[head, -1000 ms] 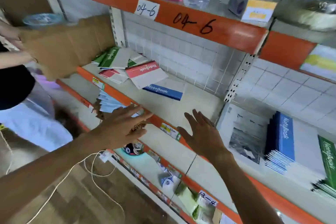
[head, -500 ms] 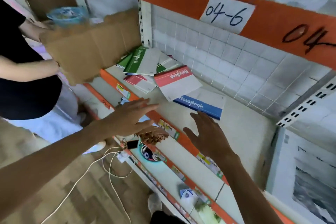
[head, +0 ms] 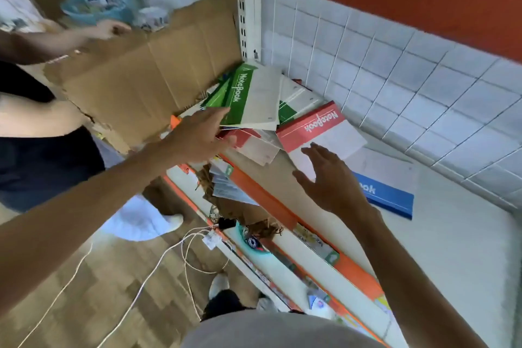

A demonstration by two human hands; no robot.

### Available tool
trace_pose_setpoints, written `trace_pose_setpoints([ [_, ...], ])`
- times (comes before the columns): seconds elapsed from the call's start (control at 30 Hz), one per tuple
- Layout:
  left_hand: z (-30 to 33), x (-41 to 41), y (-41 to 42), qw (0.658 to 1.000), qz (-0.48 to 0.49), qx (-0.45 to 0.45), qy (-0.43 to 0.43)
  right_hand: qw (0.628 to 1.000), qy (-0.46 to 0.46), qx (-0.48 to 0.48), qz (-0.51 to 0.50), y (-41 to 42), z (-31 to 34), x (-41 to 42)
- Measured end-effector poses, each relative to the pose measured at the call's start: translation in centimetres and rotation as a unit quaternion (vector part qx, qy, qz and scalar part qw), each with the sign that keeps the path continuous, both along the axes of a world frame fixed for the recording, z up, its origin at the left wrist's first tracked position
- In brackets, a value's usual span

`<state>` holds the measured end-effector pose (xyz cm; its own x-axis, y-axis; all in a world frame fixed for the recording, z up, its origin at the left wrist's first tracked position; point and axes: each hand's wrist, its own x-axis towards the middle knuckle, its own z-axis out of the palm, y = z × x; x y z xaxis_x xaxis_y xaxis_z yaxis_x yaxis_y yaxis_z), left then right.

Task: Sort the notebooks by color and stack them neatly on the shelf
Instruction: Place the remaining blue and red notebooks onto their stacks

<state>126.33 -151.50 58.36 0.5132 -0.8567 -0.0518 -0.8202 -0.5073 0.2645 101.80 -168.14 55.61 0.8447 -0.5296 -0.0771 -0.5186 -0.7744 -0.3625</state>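
Observation:
A loose pile of notebooks lies at the back left of the white shelf (head: 452, 248). A green notebook (head: 245, 96) is on top, with more green ones under it. A red notebook (head: 313, 127) lies to its right and another red one (head: 248, 141) sits lower in the pile. A blue notebook (head: 392, 198) lies flat further right. My left hand (head: 197, 138) is at the pile's near edge, fingers over the green notebook's corner and thumb below, not closed. My right hand (head: 330, 181) hovers open over the red notebook's white half, covering part of the blue one.
Another person (head: 42, 135) stands at the left holding a torn cardboard sheet (head: 147, 76) against the pile's left side. The shelf has an orange front edge (head: 282, 206) and a tiled back wall. White cables (head: 169, 251) trail over the wooden floor. Lower shelves hold small goods.
The view has swung left and closer to the pile. My left hand has reached forward to the green notebook's edge. My right hand has moved up over the red and blue notebooks.

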Motion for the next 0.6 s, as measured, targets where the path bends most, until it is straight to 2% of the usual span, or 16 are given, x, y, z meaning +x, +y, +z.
trace_pose_setpoints([
  [0.17, -1.1, 7.1, -2.8, 0.998, 0.035, -0.012, 0.042, 0.999, -0.008, -0.014, -0.037, 0.7, 0.0, 4.6],
  [0.3, -2.2, 11.3, -5.8, 0.989, 0.059, 0.008, 0.133, 0.996, -0.026, 0.009, -0.087, 1.9, 0.3, 8.0],
  [0.4, -3.5, 12.7, -7.9, 0.991, 0.072, 0.047, 0.103, 0.988, -0.074, 0.032, -0.132, 2.8, 0.4, 10.5],
  [0.5, -3.8, 12.9, -9.2, 0.993, 0.077, 0.044, 0.084, 0.967, -0.137, 0.074, -0.204, 3.1, 0.2, 12.5],
  [0.6, -3.6, 13.3, -9.3, 0.991, 0.057, 0.031, 0.119, 0.951, -0.177, 0.087, -0.236, 2.8, -0.5, 13.4],
])
